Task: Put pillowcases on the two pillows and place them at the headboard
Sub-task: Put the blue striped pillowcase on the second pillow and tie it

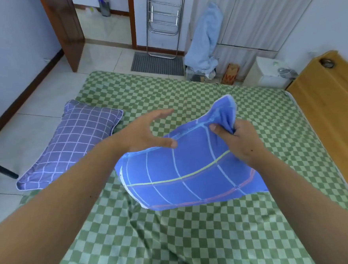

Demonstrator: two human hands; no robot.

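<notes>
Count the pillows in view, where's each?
2. One pillow lies on the bed's left edge; the other pillow is held up by the right hand. None seem hidden.

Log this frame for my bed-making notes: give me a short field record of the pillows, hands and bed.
held pillow: blue pillow with pale grid lines, lifted above the bed
right hand: right hand grips a bunched corner of the blue pillow
left hand: left hand open, fingers spread, thumb touching the blue pillow's edge
second pillow: purple checked pillow lying at the bed's left edge
bed: green checkered sheet
headboard: wooden headboard on the right, no pillow against it yet
</notes>
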